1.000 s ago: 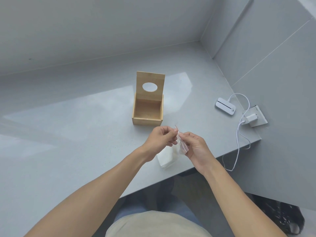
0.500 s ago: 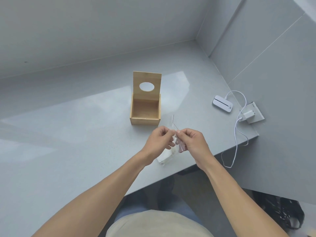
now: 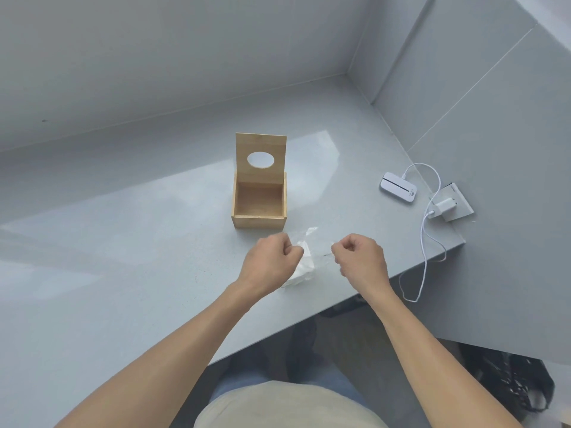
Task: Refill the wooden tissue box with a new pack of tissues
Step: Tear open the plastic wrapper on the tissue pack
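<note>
The wooden tissue box stands on the grey counter, empty, its hinged lid with an oval hole tipped up behind it. Just in front of the box, a white pack of tissues in clear plastic wrap hangs between my hands. My left hand pinches the wrap at the pack's left side. My right hand pinches the other edge of the clear plastic and is pulled away to the right. The wrap is stretched open between them, and a loose flap sticks up near the box.
A white flat device lies at the right, cabled to a white charger in a wall socket. The cable hangs over the counter's right front edge. Walls close the back and right. A dark bag sits on the floor.
My hands were pinched together at the top of the wrap; now they have pulled apart sideways, tearing the plastic open. The pack is more exposed.
</note>
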